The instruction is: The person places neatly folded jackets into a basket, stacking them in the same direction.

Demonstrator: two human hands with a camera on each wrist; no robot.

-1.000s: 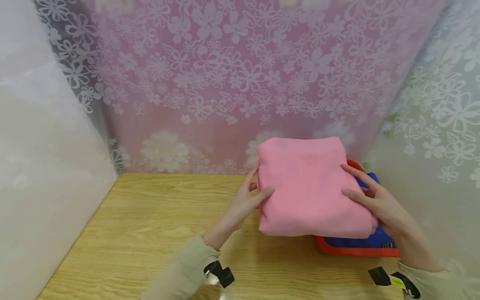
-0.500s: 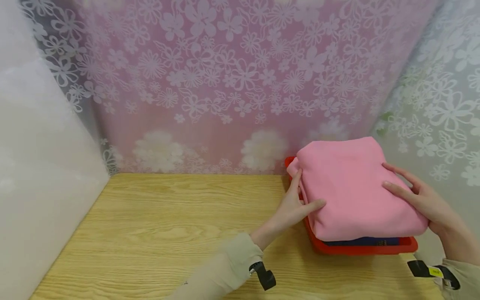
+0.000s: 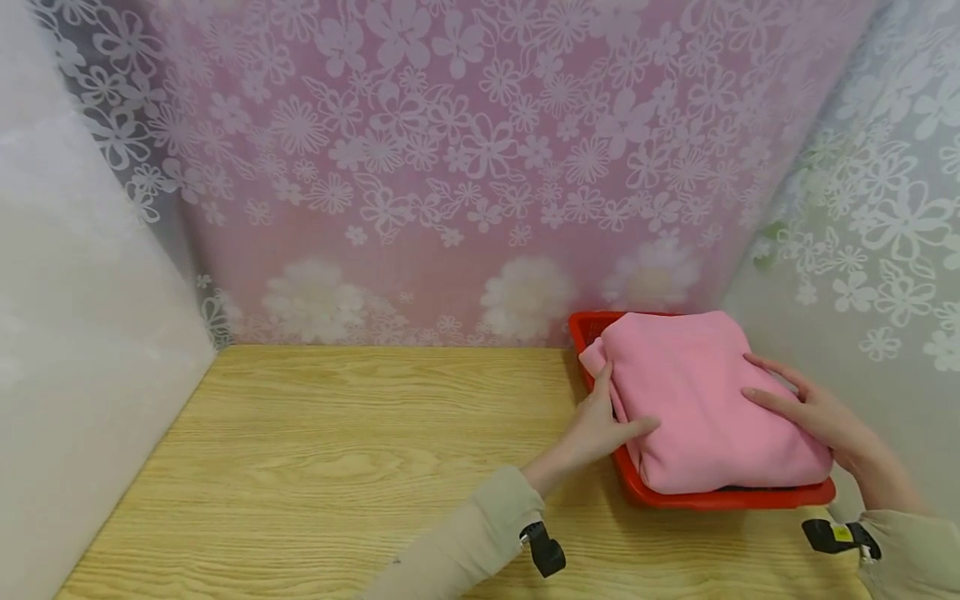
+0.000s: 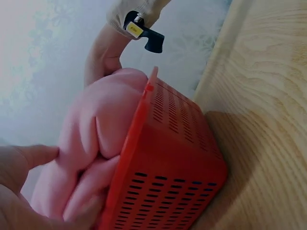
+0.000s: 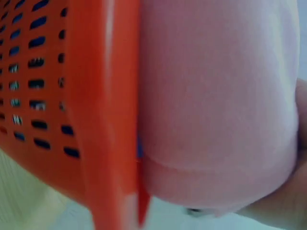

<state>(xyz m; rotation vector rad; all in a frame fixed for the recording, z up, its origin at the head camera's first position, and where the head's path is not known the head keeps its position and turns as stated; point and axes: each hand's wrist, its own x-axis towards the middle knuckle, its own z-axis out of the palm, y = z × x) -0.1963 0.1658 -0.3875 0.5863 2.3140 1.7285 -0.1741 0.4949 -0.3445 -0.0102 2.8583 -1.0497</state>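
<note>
A folded pink cloth, perhaps a garment [image 3: 697,400], lies on top of the contents of a red plastic basket [image 3: 705,501], filling most of its mouth. My left hand [image 3: 600,427] grips the cloth's left side, thumb on top and fingers at the edge near the basket rim. On the opposite side my right hand [image 3: 828,418] holds the cloth, with thumb and a finger over its upper face. The left wrist view shows the cloth's loose folds [image 4: 93,177] bulging above the rim. Something blue [image 5: 37,42] shows through the basket's slots in the right wrist view.
The basket stands on a wood-grain table [image 3: 337,450] at the right, close to the flowered pink back wall [image 3: 420,183]. A pale flowered wall [image 3: 885,250] rises on the right, and a white wall [image 3: 82,333] on the left.
Both hands have carried the pink cloth rightward over the basket, then lowered it onto the contents. The blue item seen earlier beneath it is now covered in the head view.
</note>
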